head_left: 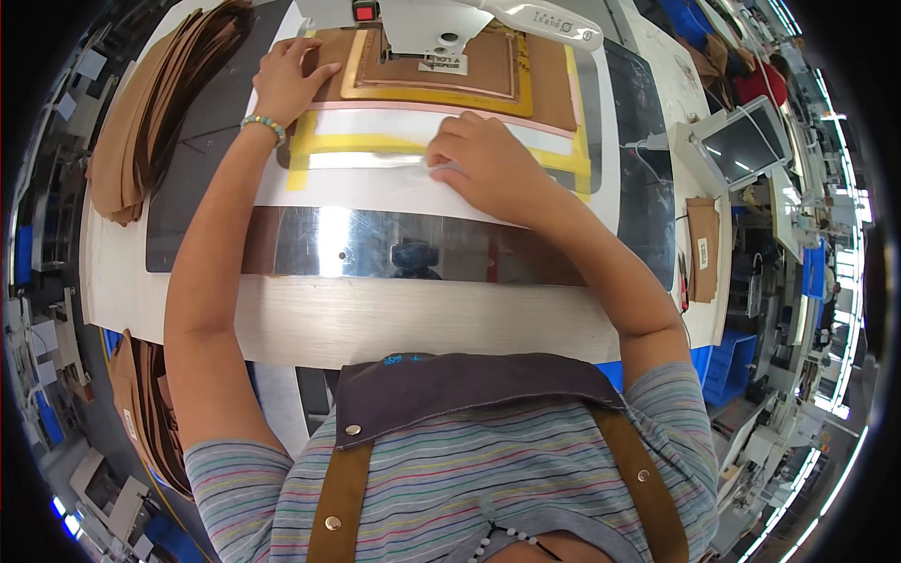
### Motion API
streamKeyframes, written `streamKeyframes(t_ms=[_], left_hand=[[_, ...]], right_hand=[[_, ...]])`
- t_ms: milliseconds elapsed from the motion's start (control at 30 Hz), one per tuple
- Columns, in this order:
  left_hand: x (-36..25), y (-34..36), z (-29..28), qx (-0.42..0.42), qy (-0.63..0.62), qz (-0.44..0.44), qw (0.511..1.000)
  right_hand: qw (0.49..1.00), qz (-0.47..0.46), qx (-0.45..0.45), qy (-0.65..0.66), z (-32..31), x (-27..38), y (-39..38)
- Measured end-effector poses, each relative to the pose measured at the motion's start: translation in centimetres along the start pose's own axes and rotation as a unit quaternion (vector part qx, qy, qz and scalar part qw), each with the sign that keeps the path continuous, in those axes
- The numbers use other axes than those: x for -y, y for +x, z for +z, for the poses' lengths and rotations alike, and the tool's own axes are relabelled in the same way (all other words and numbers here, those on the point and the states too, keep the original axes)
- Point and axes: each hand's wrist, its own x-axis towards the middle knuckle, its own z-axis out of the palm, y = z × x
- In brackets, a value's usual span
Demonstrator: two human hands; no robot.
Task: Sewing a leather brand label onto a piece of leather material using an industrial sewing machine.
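Observation:
My left hand [289, 83] lies with fingers apart on the left side of a brown fabric panel [554, 89]. On the panel sits a yellow-edged rectangular frame [441, 96], partly hidden under the white head of a sewing machine [434, 30]. A small white label [443, 65] shows inside the frame. Nearer to me, my right hand [490, 167] is closed, its fingertips at a shiny pale strip [366, 161] beside yellow tape [366, 143]. A small greyish end shows at its fingers; its kind cannot be made out. White sheeting [328, 194] lies under all this.
A thick stack of brown fabric pieces [155, 122] lies at the far left. A shiny metal plate [375, 242] runs along the table's near side. To the right stand a tilted screen [741, 145], a brown labelled piece [703, 235] and red-handled snips [684, 286].

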Motion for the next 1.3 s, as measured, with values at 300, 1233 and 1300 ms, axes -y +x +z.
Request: streamKeyframes(t_ms=[300,1233,1300], left_hand=[[-8.0,-0.8,4.4,-0.079,-0.013,0.029,0.996],[17.4,-54.2,-40.6,-0.438,0.114,-0.427,0.783],[18.2,-60.1,-40.1,-0.422,0.199,-0.481,0.743]], right_hand=[[0.988,0.105,-0.049,0.1,-6.8,-2.2,-3.8],[0.926,0.27,-0.07,0.254,-9.0,-15.4,-9.5],[0.929,0.269,-0.07,0.245,-8.9,-15.2,-9.5]])
